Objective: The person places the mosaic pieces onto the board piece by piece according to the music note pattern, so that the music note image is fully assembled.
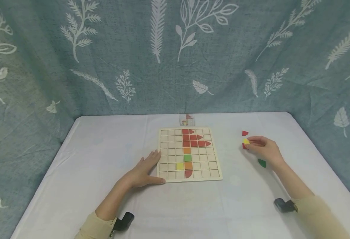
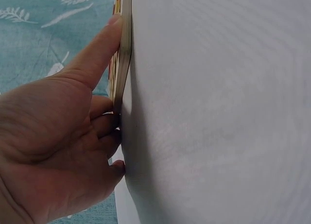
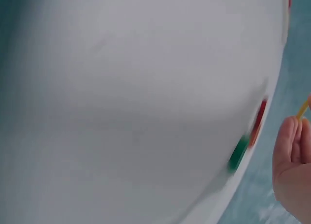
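Observation:
A wooden grid board [image 1: 204,166] lies on the table, with red, orange, green and yellow pieces set in some of its squares. My left hand [image 1: 143,171] rests at the board's lower left corner, fingers along the left side and thumb [image 2: 97,54] on the near edge. Right of the board, my right hand [image 1: 265,149] pinches a small yellow piece [image 1: 246,141] above the table. Below that piece a red piece [image 1: 244,146] partly shows. Another red piece [image 1: 245,133] lies farther back. A dark green piece [image 1: 262,163] lies under the right wrist side.
Behind the board stands a small clear-looking pattern card [image 1: 187,120] with a coloured picture like the board's layout. A white cloth [image 1: 103,142] covers the table. A blue-green leaf-print curtain [image 1: 151,86] hangs behind it.

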Tool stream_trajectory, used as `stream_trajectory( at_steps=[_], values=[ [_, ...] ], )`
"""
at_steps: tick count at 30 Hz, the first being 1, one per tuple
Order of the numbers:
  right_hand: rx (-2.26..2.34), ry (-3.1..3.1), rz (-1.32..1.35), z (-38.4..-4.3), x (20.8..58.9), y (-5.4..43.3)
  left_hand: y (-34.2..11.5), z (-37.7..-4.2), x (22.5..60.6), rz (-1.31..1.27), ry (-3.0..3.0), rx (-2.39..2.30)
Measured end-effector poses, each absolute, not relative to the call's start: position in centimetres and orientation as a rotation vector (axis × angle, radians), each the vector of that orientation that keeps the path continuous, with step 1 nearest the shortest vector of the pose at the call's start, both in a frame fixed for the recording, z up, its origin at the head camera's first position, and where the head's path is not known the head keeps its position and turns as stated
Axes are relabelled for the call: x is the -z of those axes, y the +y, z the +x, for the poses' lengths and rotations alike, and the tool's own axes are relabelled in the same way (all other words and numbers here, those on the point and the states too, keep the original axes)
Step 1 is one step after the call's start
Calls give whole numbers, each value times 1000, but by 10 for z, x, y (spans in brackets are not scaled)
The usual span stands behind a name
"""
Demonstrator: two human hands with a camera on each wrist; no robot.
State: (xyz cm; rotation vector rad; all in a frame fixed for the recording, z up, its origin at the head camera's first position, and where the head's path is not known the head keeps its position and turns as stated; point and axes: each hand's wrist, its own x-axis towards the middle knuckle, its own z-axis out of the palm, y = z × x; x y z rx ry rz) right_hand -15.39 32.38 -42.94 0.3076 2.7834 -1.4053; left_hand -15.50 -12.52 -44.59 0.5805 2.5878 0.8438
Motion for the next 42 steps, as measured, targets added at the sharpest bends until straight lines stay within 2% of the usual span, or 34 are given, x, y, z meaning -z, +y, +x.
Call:
stream_trajectory(
  at_steps=[12, 24, 33, 42],
  values=[
    [1506, 2621, -12, -150, 430, 230, -126, -155, 445, 578, 2577, -839],
    [1269, 2604, -486, -142, 436, 156, -127, -156, 446, 601, 2574, -855],
    [987, 2685, -937, -140, 439, 133, -126, -156, 445, 593, 2576, -849],
    [872, 2751, -998, -141, 439, 129, -126, -155, 445, 579, 2574, -848]
  ],
)
